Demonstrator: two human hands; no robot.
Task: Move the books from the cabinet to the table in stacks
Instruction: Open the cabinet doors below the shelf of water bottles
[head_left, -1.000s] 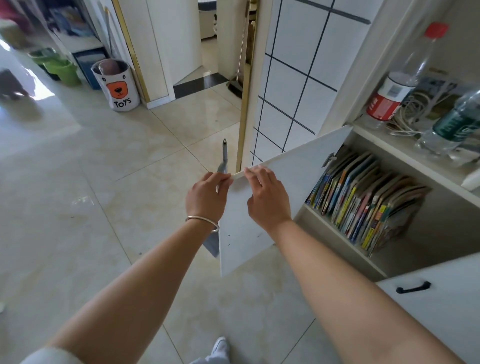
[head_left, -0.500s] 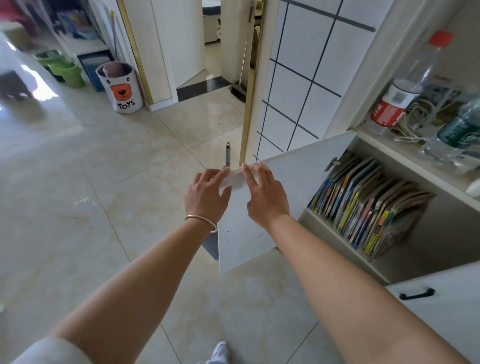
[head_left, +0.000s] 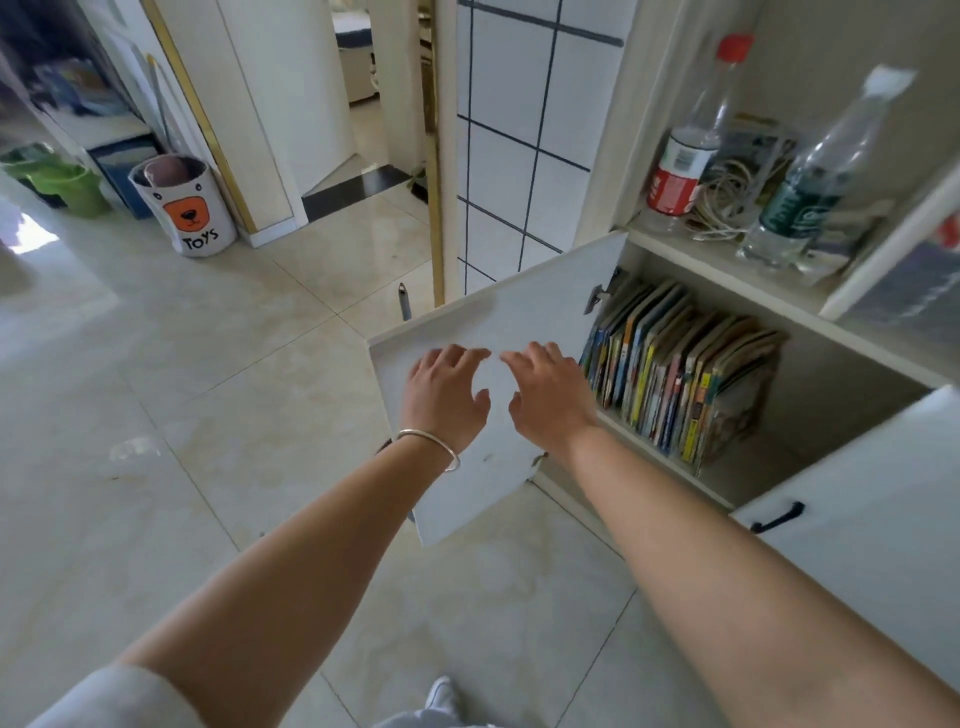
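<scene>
Both hands (head_left: 498, 400) spread empty before the open door (head_left: 498, 322), beside shelved books (head_left: 675, 379).

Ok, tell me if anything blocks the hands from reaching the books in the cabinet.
Nothing visible does. The cabinet door is swung wide open, both hands are empty in front of it, and the books stand exposed just to their right.

White fabric bin (head_left: 184, 208), left of frame: "TOYS" in black letters beneath an orange bear face. Bottle labels, upper right, and book spines, centre right: print too small to read.
</scene>
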